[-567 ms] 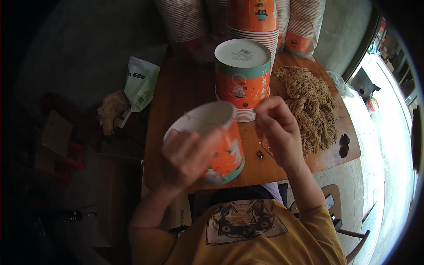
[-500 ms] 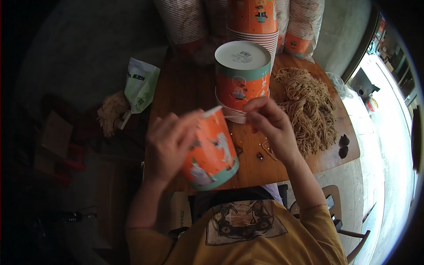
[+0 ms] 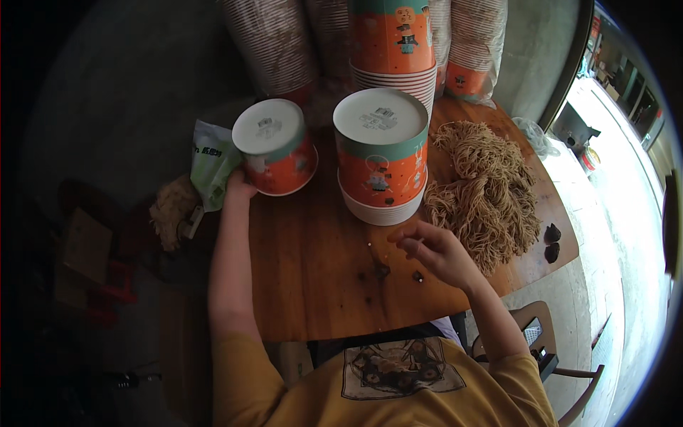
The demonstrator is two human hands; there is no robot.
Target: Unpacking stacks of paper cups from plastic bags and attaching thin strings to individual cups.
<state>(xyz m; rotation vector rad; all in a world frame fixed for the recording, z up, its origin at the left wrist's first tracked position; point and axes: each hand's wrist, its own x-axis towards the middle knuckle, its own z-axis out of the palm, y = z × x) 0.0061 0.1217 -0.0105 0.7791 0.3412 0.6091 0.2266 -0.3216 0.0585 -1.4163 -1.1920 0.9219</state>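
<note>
An orange paper bucket with a green band and white base stands upside down at the table's far left. My left hand grips its left side low down, most fingers hidden behind it. Right of it, a short stack of matching paper buckets stands upside down. My right hand hovers in front of this stack, thumb and fingers drawn together; what they pinch, if anything, is too small to make out. Beside that hand lies a heap of tan strings.
Behind stand a taller bucket stack and plastic-wrapped stacks. A green-white bag is by the table's left edge. Small dark bits lie on the wooden table; two dark pieces are at the right. A chair stands near right.
My left hand has carried the bucket from in front of me to the far left and turned it upside down. My right hand has come lower, away from the bucket.
</note>
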